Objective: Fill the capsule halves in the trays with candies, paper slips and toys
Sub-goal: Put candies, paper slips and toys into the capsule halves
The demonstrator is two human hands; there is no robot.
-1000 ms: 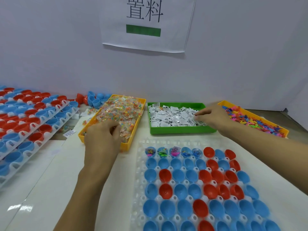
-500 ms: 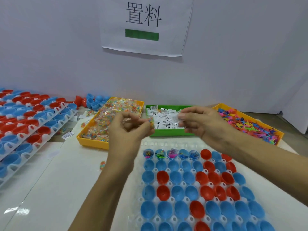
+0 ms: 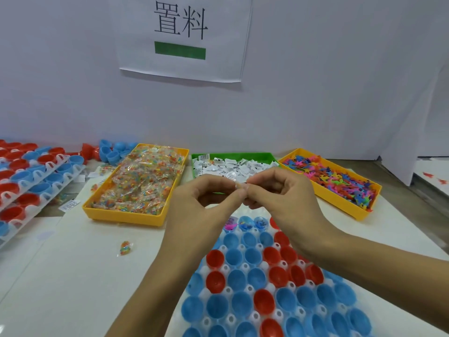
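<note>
- Left hand (image 3: 206, 203) and right hand (image 3: 281, 198): I hold them fingertip to fingertip above the near tray (image 3: 243, 319), pinching a small clear packet (image 3: 237, 184) between them; its contents I cannot tell.
- Filled capsule halves (image 3: 245, 223): only some in the far row, partly hidden.
- Empty capsule halves (image 3: 238, 257): every nearer row remains.
- Supplies, far side: candies (image 3: 143, 181) left, paper slips (image 3: 233, 165) centre, toys (image 3: 332, 176) right.

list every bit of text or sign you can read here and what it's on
"置料": two large black characters on the white paper sheet stuck to the wall, above a solid green bar with no text.
Paper slips in the green tray: printed with dark marks like barcodes, too small to read.
Loose slip on the table left of the candy tray: print too blurred to read.
No other text shows.
</note>
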